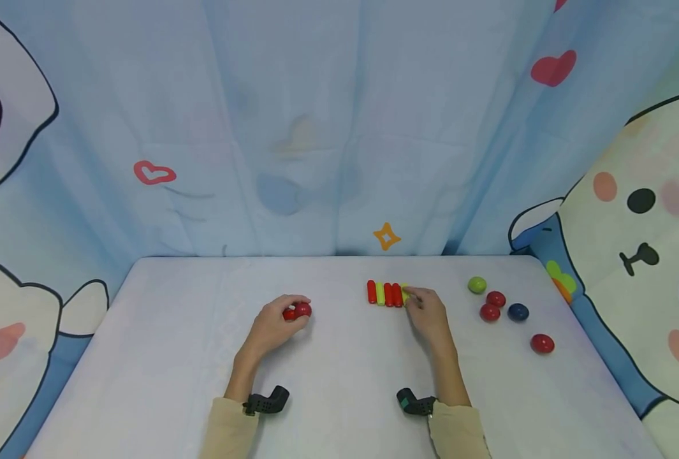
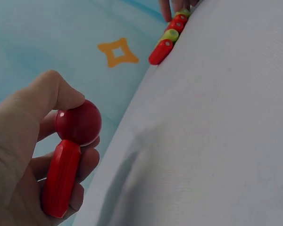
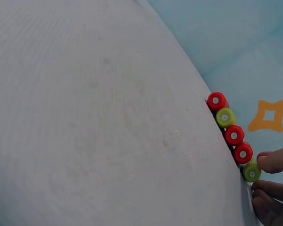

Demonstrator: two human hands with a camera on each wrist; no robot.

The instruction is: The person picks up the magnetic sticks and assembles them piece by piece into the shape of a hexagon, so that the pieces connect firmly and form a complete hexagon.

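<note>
My left hand (image 1: pixel 273 325) is raised at the middle left of the table. It holds a red ball (image 2: pixel 79 123) and a red faceted rod (image 2: pixel 61 179) together; the ball sits against the rod's upper end, thumb on the ball, fingers curled behind both. Toward the back, rods lie side by side in a row: red (image 1: pixel 372 292), yellow-green (image 1: pixel 380 294), red (image 1: pixel 388 294), red (image 1: pixel 397 295), yellow-green. With thumb and fingertips my right hand (image 1: pixel 431 315) pinches the yellow-green rod (image 3: pixel 252 172) at the row's right end. Small silvery discs show in the rod ends.
Right of my right hand lie a green ball (image 1: pixel 477 285), two red balls (image 1: pixel 490 312) close together, a dark blue ball (image 1: pixel 518 312) and another red ball (image 1: pixel 542 343) nearer the table's right edge. A blue printed curtain (image 1: pixel 316 127) hangs behind the white table (image 1: pixel 339 370).
</note>
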